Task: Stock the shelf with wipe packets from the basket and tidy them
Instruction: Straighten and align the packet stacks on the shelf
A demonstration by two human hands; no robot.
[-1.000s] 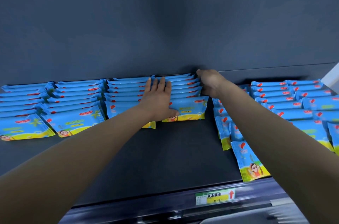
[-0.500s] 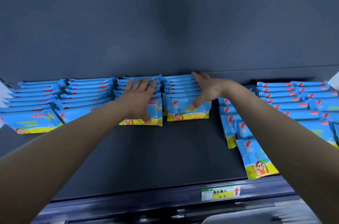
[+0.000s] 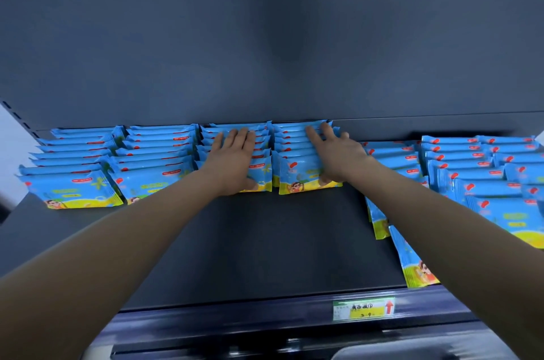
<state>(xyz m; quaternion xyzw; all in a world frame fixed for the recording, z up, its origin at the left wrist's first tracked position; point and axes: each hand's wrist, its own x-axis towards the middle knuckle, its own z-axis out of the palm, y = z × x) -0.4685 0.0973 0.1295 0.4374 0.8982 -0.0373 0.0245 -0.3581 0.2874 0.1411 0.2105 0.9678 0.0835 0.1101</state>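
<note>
Wipe packets are stood in overlapping rows along the back of the dark shelf. Left grip is laid flat on the third row from the left, fingers straight, nothing clasped. Right grip is spread open and pressed on the fourth row, just beside. Two further rows are seen at far left. Right-side rows are partly hidden by the right forearm. One loose packet is lying askew near the front edge. Price tag is fixed on the shelf lip. Back panel is plain dark.
</note>
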